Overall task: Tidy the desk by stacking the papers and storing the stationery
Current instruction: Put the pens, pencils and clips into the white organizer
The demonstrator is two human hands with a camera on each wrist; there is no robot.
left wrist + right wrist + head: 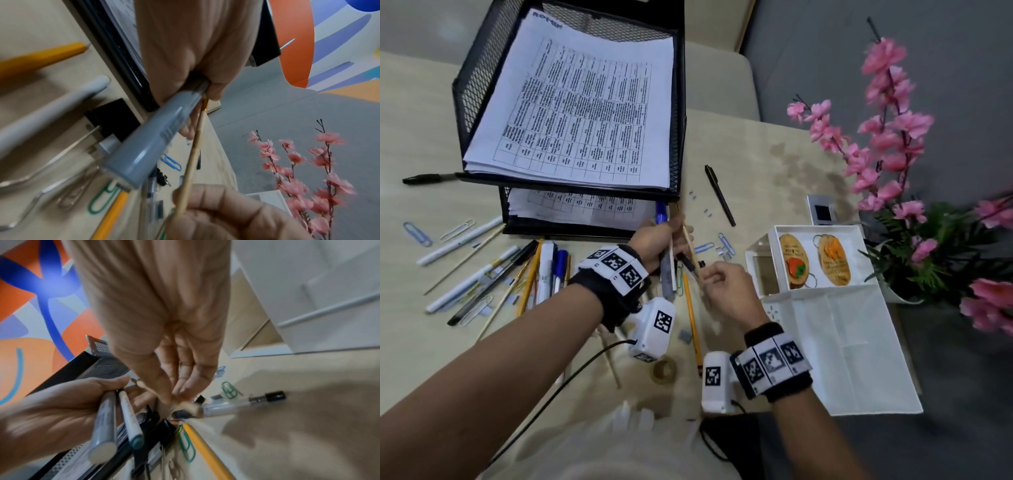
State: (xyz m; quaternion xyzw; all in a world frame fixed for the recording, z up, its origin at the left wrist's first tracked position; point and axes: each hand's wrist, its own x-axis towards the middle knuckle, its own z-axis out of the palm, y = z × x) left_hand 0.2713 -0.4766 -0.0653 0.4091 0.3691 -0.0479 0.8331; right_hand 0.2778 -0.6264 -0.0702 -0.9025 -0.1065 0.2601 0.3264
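Closest in, left forearm (500, 359) slanting up from the lower left, right forearm (808, 438) rising from the bottom edge, both strapped with marker-printed wristbands (616, 270). Up at the front of the mesh tray (678, 102) now: left hand (654, 240) raised off the bench (414, 137), back of the hand to the head camera, fingers (98, 386) wrapped tight round a bundle (667, 270) of stationery. Counting what's in that fist: grey marker (144, 146), blue pen (661, 212) poking out the top, white pen (129, 415) alongside.

Over to the right hand (726, 284), just beside the left, knuckles up, thumb and fingertips (180, 386) pinched together on a thin wooden stick (193, 154), far end of it tucked into the left fist with the rest. Clear pen (236, 407) with a black cap right under those fingertips; held or lying, cannot tell.

Papers (571, 113) stacked in the top tier of the tray, more on the tier below. Plenty out on the bench: loose pens (517, 274) heaped left of the hands, yellow pencil (691, 318) between the wrists, black pen (719, 195) alone beyond them, paper clips (417, 233) scattered. White box (825, 228) standing open to the right, pink flowers (887, 137) behind it.
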